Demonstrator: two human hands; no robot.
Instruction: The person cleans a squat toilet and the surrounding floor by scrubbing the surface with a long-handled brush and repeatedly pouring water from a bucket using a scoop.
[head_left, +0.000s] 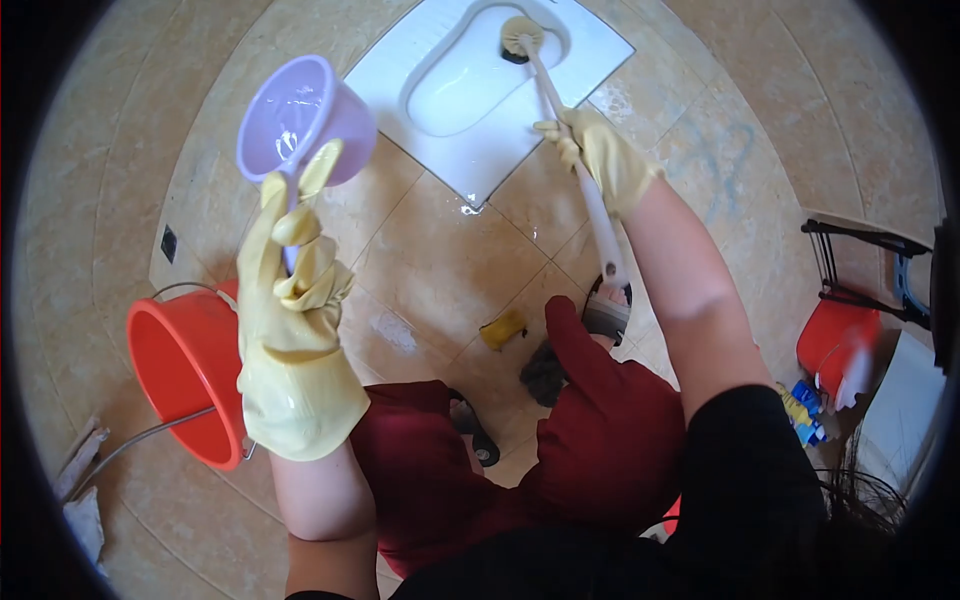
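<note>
Dipper (pixel 352 125) is gripped by the left hand (pixel 300 275), held near the toilet (pixel 460 100); brush (pixel 600 222) is clasped in the right hand's (pixel 603 155) fingers, head at the drain (pixel 515 58). Scrubbing is judged underway, unfinished; rinsing apparently not yet done.

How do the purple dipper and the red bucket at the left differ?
The dipper is pale purple; the bucket is bright red. The dipper is held up in the gloved left hand; the bucket stands on the floor, unheld. The dipper looks smaller, the bucket larger. Both have round, open mouths.
</note>
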